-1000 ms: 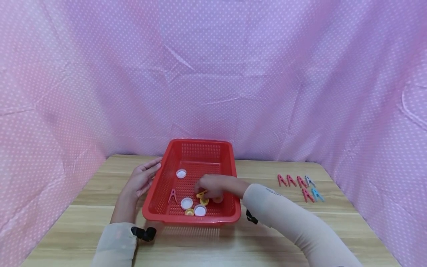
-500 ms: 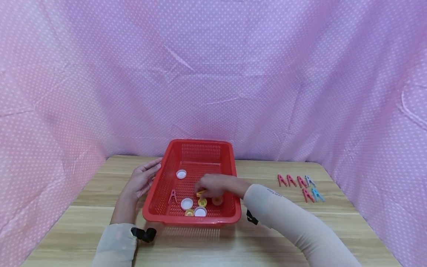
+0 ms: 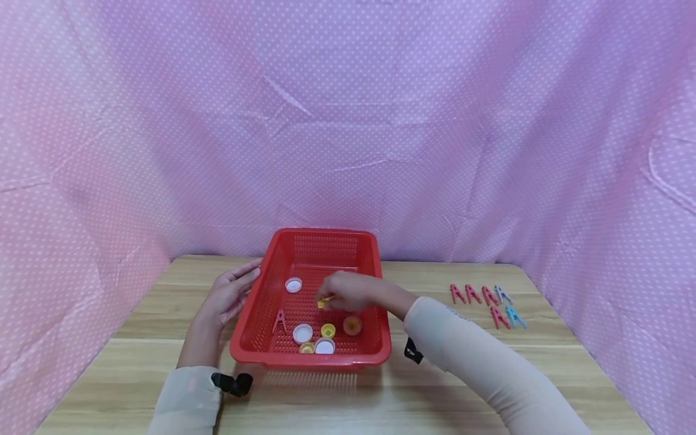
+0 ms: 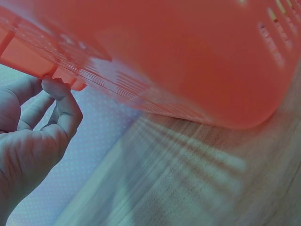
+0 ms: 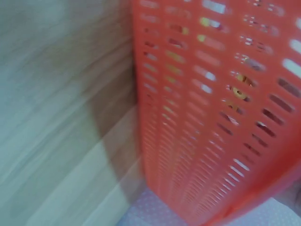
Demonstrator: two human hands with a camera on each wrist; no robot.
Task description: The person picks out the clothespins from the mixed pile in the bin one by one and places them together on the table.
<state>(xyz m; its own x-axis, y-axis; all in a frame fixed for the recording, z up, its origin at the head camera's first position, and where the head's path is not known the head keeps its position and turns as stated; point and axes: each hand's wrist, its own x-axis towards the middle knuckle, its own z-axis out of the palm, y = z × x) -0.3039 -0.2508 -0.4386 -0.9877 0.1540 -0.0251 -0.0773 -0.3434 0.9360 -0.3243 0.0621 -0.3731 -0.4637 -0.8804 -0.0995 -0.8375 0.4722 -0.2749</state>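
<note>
My right hand (image 3: 350,291) is inside the red basket (image 3: 304,360) and pinches a yellow clothespin (image 3: 324,301) above the basket floor. My left hand (image 3: 224,297) is at the basket's left side; in the left wrist view, its fingertips (image 4: 55,87) hold the rim. Below the right hand lie a yellow cap (image 3: 328,330) and an orange-tinted round cap (image 3: 352,325). A pink clothespin (image 3: 280,321) lies in the basket's left part. In the right wrist view, the slotted basket wall (image 5: 207,103) hides most of what is inside.
White caps (image 3: 302,333) and a second yellow cap (image 3: 307,348) are near the basket's front wall; another white cap (image 3: 293,284) lies farther back. On the wooden table (image 3: 435,386), at the right, red clothespins (image 3: 473,294) stand in rows with a lilac (image 3: 502,295) and a blue clothespin (image 3: 515,316).
The right hand has lifted the yellow clothespin up and away from the yellow cap, uncovering the cap and the orange-tinted one. The left hand stays at the basket rim.
</note>
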